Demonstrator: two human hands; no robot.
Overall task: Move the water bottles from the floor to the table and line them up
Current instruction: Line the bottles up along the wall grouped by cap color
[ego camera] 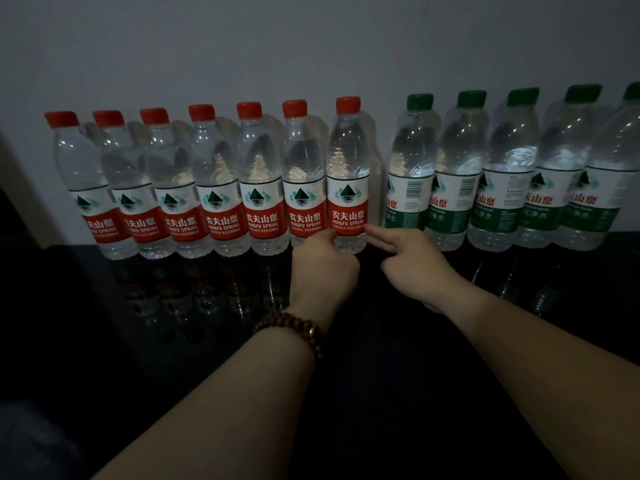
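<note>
As clear, ribbed plastic bottles stood in a row on the glossy black worktop [554, 271], the left hand [323, 261], beaded bracelet [294, 329] at the wrist, curled round the foot of the end red-capped bottle [348, 174]. The right hand [412, 258] pointed two straight fingers at that foot; contact was unclear. The green-capped bottles [412, 168] ran rightward, the last cut off. Red labels read "NONGFU SPRING".

Every bottle [347, 157]: clear plastic, smooth and glossy, with moulded ridges near the base. Red caps [348, 104] and green caps [419, 101]: opaque plastic. Labels [347, 202]: shiny printed film. Table [381, 358]: black, polished, mirror-like. Wall [311, 46]: matt, plain. Bracelet [294, 329] on my left wrist: dark wooden beads, one brassy, metal-looking.
</note>
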